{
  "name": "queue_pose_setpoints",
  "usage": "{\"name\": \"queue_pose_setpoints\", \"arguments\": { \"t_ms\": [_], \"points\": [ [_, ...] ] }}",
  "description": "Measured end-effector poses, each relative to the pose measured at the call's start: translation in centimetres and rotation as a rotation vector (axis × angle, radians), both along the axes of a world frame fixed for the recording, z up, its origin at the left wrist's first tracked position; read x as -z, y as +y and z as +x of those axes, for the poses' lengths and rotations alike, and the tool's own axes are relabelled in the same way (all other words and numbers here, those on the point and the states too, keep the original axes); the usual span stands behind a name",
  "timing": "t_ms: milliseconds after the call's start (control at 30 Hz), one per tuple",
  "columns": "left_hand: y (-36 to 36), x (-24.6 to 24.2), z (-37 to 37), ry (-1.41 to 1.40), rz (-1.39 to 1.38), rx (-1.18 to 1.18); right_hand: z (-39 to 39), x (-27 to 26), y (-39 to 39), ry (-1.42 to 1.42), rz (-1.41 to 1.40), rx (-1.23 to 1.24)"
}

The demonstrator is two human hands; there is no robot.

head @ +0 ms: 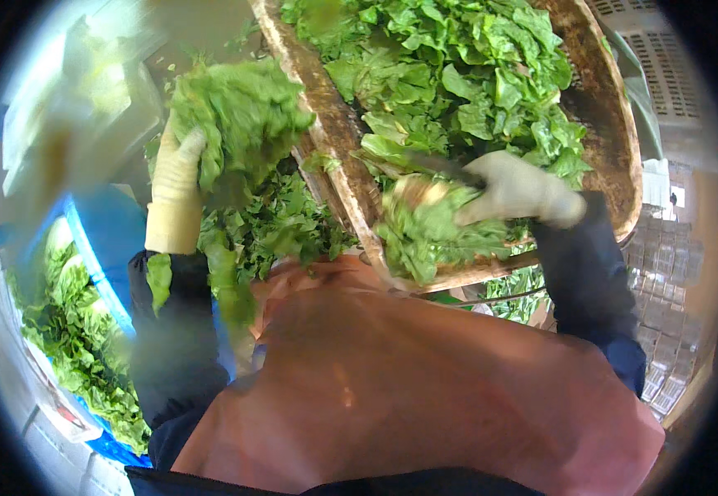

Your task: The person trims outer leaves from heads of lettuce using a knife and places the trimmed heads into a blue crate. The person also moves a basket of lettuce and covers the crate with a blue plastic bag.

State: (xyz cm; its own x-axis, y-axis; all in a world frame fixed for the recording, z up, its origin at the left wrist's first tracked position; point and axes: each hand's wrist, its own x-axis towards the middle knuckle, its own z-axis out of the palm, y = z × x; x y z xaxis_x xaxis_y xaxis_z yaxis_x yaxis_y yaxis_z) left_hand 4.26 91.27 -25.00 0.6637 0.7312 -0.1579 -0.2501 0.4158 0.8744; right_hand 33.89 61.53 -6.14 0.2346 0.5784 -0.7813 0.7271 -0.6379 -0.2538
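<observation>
My left hand (179, 167), in a cream knit glove, grips a bunch of leafy greens (241, 111) beside the worn rim of a long trough (334, 149). Part of that hand is hidden by the leaves. In a pale glove, my right hand (514, 189) is closed on the handle of a dark-bladed knife (442, 166), blurred by motion. Just below the blade, a head of leafy greens with a brownish cut base (424, 192) lies at the near end of the trough. More leafy greens (483, 74) fill the trough behind it.
Loose leaves (278, 217) lie in a heap left of the trough. A blue-rimmed container (95, 273) at the left holds heads of greens (80, 335). Pale plastic bags (99, 93) are at the upper left. Perforated plastic crates (656, 68) stand at the upper right.
</observation>
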Motion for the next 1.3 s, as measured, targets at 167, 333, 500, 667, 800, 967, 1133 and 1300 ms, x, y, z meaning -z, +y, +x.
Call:
{"name": "queue_pose_setpoints", "arguments": {
  "t_ms": [167,333,500,667,800,967,1133,1300],
  "points": [
    [-1.7,2.0,-2.5,-0.058,-0.147,0.053,0.5,1.0,-4.1,0.52,0.604,0.431],
    [-2.8,2.7,-4.0,-0.05,-0.144,0.013,-7.3,4.5,-2.0,0.715,0.36,0.647],
    [-1.1,3.5,-7.8,0.593,-0.023,-0.037,-7.3,0.7,5.6,0.509,0.696,0.657],
    [-3.3,5.0,-10.8,0.871,-0.328,-0.136,1.1,3.5,15.7,-0.427,0.98,-0.071],
    [-8.8,5.9,-11.2,0.722,-0.244,-0.159,5.0,8.3,26.8,-0.765,0.651,-0.191],
    [-13.6,5.2,-11.8,0.599,-0.353,-0.219,6.0,10.1,29.6,-0.759,0.628,-0.32],
    [-13.2,2.4,-8.6,0.425,-0.37,0.005,3.5,5.8,19.8,-0.572,1.102,-0.033],
    [-11.2,-0.5,-1.4,-0.176,-0.46,-0.009,-8.9,3.1,13.3,0.08,0.873,0.377]
  ]
}}
